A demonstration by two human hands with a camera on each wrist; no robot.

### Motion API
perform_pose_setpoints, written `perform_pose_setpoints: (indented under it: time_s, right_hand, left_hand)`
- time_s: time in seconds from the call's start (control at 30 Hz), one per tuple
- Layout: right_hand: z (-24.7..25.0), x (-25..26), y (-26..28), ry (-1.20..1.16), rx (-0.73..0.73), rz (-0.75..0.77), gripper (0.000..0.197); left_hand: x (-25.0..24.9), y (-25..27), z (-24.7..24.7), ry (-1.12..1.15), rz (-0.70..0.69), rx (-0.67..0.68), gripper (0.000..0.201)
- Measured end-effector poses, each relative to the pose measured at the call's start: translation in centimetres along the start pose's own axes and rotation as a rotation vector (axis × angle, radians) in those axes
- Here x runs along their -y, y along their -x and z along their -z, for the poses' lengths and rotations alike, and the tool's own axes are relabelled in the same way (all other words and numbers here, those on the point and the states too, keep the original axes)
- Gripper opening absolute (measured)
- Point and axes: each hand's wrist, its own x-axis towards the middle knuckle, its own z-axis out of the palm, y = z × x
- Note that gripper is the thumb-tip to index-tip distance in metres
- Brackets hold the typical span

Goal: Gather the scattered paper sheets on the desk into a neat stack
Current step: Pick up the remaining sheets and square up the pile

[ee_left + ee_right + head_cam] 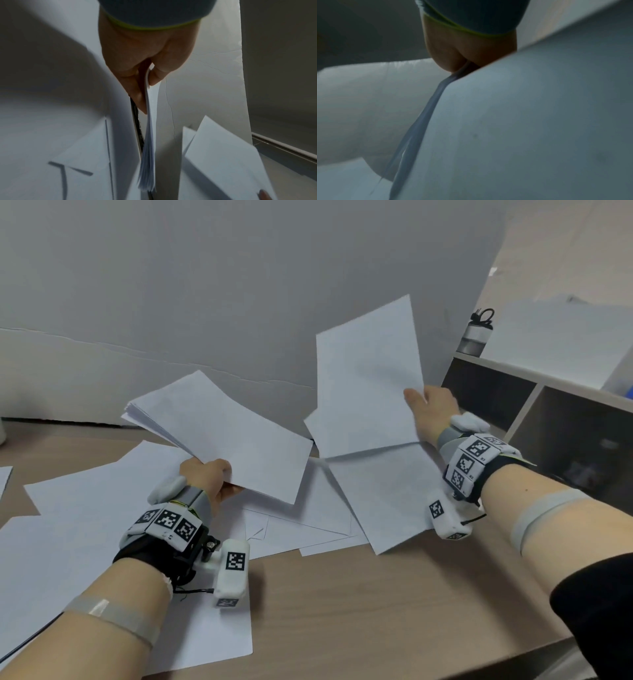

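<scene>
the bench (394, 604) is wood-look, with loose sheets (85, 508) spread flat under and around both hands. left grip (209, 477) is clamped on the near edge of a thick stack of paper (222, 436), held up off the bench; thumb on one face, fingers (135, 93) on the other. right grip (430, 412) pinches a couple of sheets (366, 385) by their right edge, tilted up. beyond it, on a shelf unit (513, 405), stands a small bottle (476, 333).
</scene>
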Motion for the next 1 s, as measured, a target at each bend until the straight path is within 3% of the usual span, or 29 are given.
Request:
perform_pose_setpoints:
  time_s: [0.13, 0.23, 0.37, 0.47, 0.77, 1.0]
  right_hand:
    - [0.0, 1.6, -0.7, -0.168, -0.041, 0.049, 0.051]
    - [-0.4, 3.5, -1.0, -0.268, -0.041, 0.081, 0.061]
    - [-1.4, 5.1, -1.1, -0.429, 0.009, 0.070, 0.053]
    - [-3.0, 4.5, -0.9, -0.384, 0.058, 0.025, 0.036]
    - [-10.2, -1.5, -0.5, 0.065, 0.281, -0.163, 0.040]
    - [-13.5, -0.9, 1.1, -0.121, 0.366, -0.146, 0.040]
  left_hand:
    - [0.2, 0.1, 0.0, -0.026, -0.034, 0.006, 0.022]
    - [0.5, 0.7, -0.1, -0.026, -0.056, 0.122, 0.025]
    - [0.4, 1.4, -0.1, 0.035, -0.040, 0.320, 0.027]
    - [0.4, 1.3, 0.0, 0.058, -0.015, 0.406, 0.029]
    - [0.8, 0.9, 0.1, 0.065, 0.014, 0.520, 0.029]
    - [0.6, 0.9, 0.1, 0.025, -0.004, 0.607, 0.031]
